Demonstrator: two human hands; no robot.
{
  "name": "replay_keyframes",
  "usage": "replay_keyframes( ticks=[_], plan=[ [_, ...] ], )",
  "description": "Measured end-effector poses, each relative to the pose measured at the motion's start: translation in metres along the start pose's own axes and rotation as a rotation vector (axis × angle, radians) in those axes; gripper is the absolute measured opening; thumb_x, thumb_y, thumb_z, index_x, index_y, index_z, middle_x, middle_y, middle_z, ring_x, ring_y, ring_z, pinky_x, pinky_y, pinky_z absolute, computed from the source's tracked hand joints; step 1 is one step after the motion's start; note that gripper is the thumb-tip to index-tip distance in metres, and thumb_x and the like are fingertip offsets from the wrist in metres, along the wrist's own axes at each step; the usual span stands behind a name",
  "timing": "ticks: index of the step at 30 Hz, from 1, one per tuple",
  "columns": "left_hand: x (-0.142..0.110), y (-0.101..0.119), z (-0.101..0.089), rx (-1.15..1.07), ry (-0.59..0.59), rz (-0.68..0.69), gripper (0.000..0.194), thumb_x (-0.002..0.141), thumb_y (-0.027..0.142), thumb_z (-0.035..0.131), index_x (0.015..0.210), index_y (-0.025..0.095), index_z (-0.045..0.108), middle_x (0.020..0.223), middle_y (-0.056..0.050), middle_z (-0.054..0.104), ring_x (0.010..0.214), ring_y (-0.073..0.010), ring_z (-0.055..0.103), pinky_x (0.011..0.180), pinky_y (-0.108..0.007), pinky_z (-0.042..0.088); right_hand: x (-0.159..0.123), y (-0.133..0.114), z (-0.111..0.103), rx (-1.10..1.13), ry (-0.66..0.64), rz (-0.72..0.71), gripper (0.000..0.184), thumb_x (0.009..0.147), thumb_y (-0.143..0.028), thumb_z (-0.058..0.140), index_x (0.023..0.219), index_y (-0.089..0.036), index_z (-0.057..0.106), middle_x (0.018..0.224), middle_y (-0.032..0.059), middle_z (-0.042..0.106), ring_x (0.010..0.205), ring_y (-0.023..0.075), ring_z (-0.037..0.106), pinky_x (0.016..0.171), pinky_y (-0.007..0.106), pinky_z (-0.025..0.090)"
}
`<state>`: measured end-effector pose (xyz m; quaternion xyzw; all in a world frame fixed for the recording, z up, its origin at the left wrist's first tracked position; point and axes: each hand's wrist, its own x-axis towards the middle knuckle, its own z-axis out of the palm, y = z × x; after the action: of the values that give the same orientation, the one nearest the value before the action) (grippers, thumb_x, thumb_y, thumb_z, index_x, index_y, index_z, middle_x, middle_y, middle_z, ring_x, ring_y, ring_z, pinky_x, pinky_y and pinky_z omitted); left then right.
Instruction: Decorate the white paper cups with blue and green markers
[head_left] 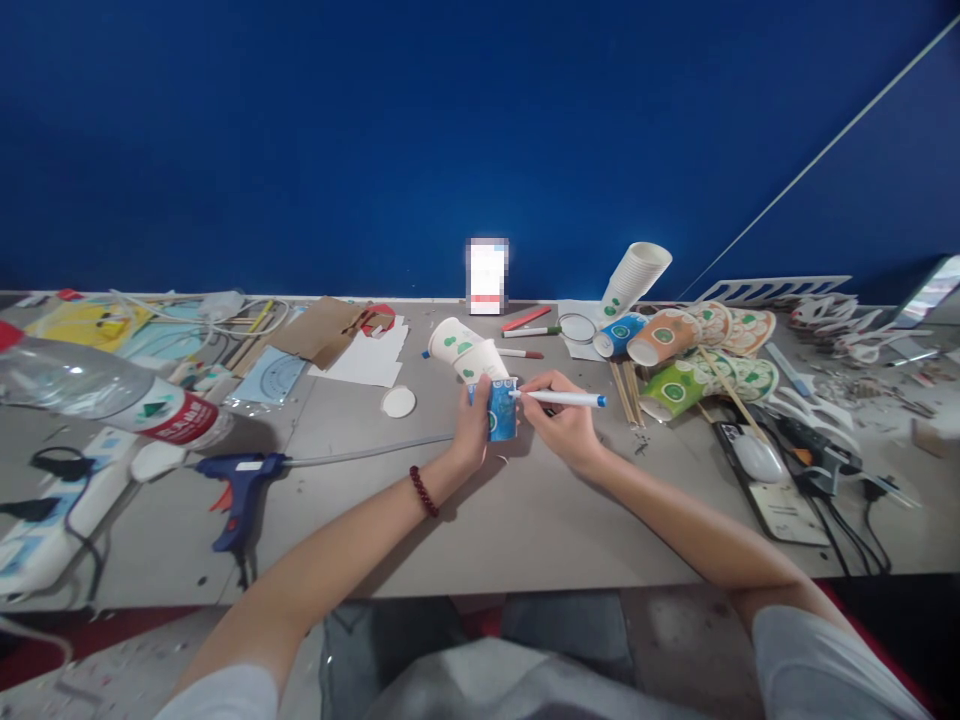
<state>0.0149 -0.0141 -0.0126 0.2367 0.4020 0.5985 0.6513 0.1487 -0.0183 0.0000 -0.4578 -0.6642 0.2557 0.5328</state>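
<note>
My left hand [471, 430] is closed around a blue patterned paper cup [502, 418], held over the table's middle. In my right hand [564, 425] is a white marker [566, 398] with a blue end, its tip at the cup's upper right side. Just behind the blue cup lie two white paper cups [451, 340] with green prints, one overlapping the other. A small white paper disc [398, 402] rests to the left of my hands. Beyond the hands are a green-capped marker [531, 332] and a red marker [526, 319].
At left are a blue glue gun [244, 490], a large plastic bottle [112, 390], a power strip [71, 510] and cardboard [319, 330]. Several coloured cups [664, 337], a stack of white cups [636, 278] and a phone [787, 510] under a mouse [759, 458] occupy the right.
</note>
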Motion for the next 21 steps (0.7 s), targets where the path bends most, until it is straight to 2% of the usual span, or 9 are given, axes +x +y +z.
replay_keyframes(
  ticks=[6,12,17,21],
  plan=[
    [0.0000,-0.0006,0.0008,-0.006,0.005,0.007,0.060,0.067,0.064,0.086,0.098,0.019,0.062,0.081,-0.002,0.074,0.067,-0.0174,0.069,0.067,-0.030,0.054,0.0010,-0.0024,0.0002,-0.075,-0.019,-0.052,0.006,0.086,-0.029,0.067,0.083,-0.024,0.070,0.078,0.0037,0.072,0.071,0.0199,0.068,0.063,0.031,0.055],
    [-0.0017,0.0012,0.0006,0.015,0.020,-0.015,0.056,0.071,0.062,0.084,0.098,0.019,0.061,0.079,-0.002,0.073,0.068,-0.0181,0.070,0.067,-0.030,0.054,0.0028,0.0011,-0.0019,-0.096,0.010,-0.045,0.006,0.083,-0.024,0.066,0.076,-0.023,0.065,0.074,0.0016,0.070,0.063,0.0166,0.065,0.059,0.029,0.053],
    [0.0002,0.0001,-0.0004,0.007,0.019,-0.025,0.060,0.069,0.066,0.083,0.097,0.019,0.060,0.079,-0.002,0.073,0.066,-0.0183,0.070,0.064,-0.030,0.054,0.0009,0.0012,-0.0013,0.017,0.005,0.005,0.006,0.084,-0.024,0.065,0.079,-0.023,0.064,0.068,-0.0007,0.067,0.058,0.0156,0.065,0.054,0.026,0.052],
    [0.0009,-0.0007,-0.0001,-0.003,0.011,-0.013,0.058,0.071,0.063,0.084,0.100,0.018,0.062,0.080,-0.002,0.073,0.066,-0.0171,0.069,0.066,-0.029,0.054,-0.0009,-0.0012,-0.0009,-0.027,-0.020,-0.031,0.004,0.086,-0.027,0.067,0.084,-0.023,0.068,0.077,0.0027,0.072,0.063,0.0169,0.066,0.058,0.029,0.054]
  ],
)
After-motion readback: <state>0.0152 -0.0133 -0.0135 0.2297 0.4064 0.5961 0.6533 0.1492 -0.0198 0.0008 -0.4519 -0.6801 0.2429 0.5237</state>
